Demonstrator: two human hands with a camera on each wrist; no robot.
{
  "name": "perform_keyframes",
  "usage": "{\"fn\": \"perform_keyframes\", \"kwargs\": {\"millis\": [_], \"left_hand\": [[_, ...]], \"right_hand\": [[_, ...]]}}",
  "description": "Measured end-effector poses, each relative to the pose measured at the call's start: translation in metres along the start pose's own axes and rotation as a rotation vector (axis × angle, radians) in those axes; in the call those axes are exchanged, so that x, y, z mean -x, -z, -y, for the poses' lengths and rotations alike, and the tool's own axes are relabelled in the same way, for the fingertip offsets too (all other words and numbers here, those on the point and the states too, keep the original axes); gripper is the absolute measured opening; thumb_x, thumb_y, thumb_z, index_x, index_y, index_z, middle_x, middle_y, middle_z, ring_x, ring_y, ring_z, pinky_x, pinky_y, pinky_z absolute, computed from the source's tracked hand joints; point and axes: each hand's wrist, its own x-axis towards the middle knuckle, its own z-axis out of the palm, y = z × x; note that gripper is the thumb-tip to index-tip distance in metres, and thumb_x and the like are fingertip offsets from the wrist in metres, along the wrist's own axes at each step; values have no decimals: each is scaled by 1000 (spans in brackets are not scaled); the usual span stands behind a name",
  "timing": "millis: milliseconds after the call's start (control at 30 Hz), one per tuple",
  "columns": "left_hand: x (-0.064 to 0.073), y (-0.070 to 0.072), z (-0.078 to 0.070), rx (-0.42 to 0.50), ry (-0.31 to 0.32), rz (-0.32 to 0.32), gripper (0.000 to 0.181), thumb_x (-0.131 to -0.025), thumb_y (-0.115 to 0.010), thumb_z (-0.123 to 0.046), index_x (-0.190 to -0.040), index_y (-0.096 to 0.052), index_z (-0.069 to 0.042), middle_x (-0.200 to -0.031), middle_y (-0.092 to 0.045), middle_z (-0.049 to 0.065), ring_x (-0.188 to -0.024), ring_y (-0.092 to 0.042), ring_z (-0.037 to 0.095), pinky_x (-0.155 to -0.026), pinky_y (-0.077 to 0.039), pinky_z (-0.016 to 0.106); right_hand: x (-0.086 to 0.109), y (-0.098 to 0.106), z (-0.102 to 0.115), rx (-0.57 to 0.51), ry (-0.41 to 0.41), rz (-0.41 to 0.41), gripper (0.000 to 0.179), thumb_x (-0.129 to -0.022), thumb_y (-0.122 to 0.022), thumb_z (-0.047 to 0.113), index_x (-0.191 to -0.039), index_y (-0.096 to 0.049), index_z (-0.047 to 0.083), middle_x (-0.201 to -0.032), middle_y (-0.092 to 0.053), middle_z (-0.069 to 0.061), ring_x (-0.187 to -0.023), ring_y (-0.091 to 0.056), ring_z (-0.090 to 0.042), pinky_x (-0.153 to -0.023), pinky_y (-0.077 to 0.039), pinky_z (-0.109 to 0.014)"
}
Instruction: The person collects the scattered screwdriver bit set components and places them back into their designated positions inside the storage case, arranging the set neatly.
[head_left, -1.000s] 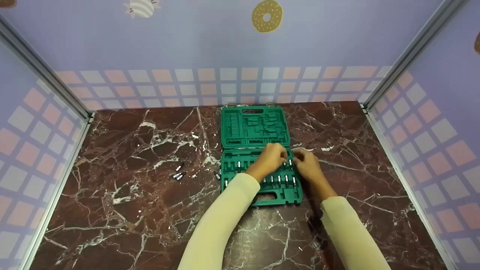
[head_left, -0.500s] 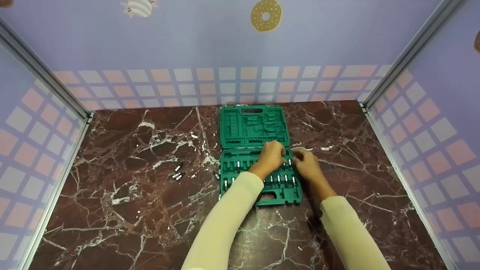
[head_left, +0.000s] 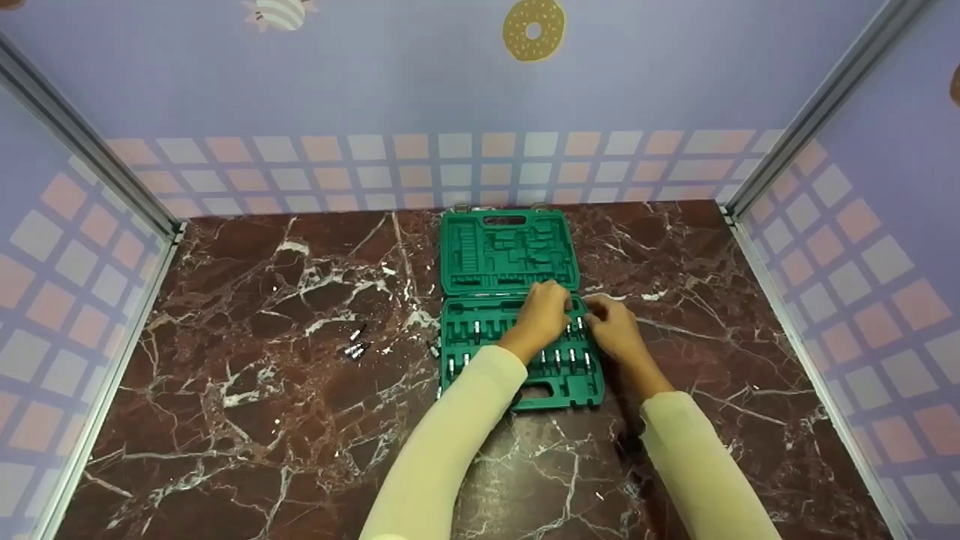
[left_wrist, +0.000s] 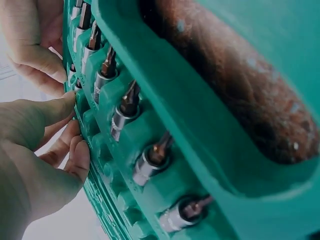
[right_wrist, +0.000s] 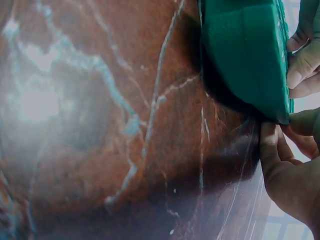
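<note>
A green plastic socket-bit case (head_left: pixel 579 387) lies unfolded on the marble-patterned table, with rows of silver bit sockets (head_left: pixel 557 358) seated in its lower half. My left hand (head_left: pixel 541 315) reaches over the upper row, fingers bent down close to the bit sockets at the right end. In the left wrist view, its thumb and fingertips pinch at a slot, around a small bit socket (left_wrist: pixel 77 86) mostly hidden behind the thumb. My right hand (head_left: pixel 616 330) grips the case's right edge. The right wrist view has that thumb on the corner of the case (right_wrist: pixel 245 55) and the fingers against its side.
Several loose bit sockets (head_left: pixel 357 348) lie on the table left of the case, and another (head_left: pixel 435 349) sits right by its left edge. The case lid (head_left: pixel 470 251) lies flat toward the back wall. Purple patterned walls (head_left: pixel 480 169) enclose the table on three sides.
My left hand has shifted very slightly back and left over the upper row, still bent at the slots. The right hand has stayed at the case's edge.
</note>
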Motion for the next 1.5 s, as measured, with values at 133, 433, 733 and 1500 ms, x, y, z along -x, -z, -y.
{"fn": "perform_keyframes", "kwargs": {"millis": [133, 433, 733, 1500], "left_hand": [[3, 5, 2, 1, -22, 21, 16, -97, -74, -17, -111, -75, -9, -118, -68, 7, -115, -61, 24, -98, -54, 35], [11, 19, 10, 87, -59, 26, 23, -97, -74, -20, -116, -75, -7, -115, -66, 8, -112, -61, 24, -94, -55, 38], [32, 41, 25, 188, -90, 16, 28, -96, -75, -20, -121, -73, -6, -118, -66, 9, -113, -62, 24, -94, -56, 38], [87, 90, 93, 331, -57, -208, 28, -91, -79, -12, -115, -73, 0, -110, -68, 13, -106, -66, 35, -94, -57, 44]], "right_hand": [[0, 1, 1, 1, 0, 6, 33, -97, -59, 0, -129, -67, -2, -112, -72, -24, -99, -66, -35, -86, -53, -47], [0, 0, 0, -6, -6, -7, 30, -97, -59, 0, -125, -70, 0, -106, -73, -21, -95, -67, -31, -83, -53, -42], [0, -1, -1, -9, -5, -12, 28, -97, -60, 0, -124, -70, -2, -109, -72, -22, -100, -66, -33, -88, -52, -44], [-1, -2, 1, 11, -1, -9, 28, -98, -60, 0, -124, -70, 0, -111, -72, -22, -104, -66, -36, -92, -52, -50]]}}
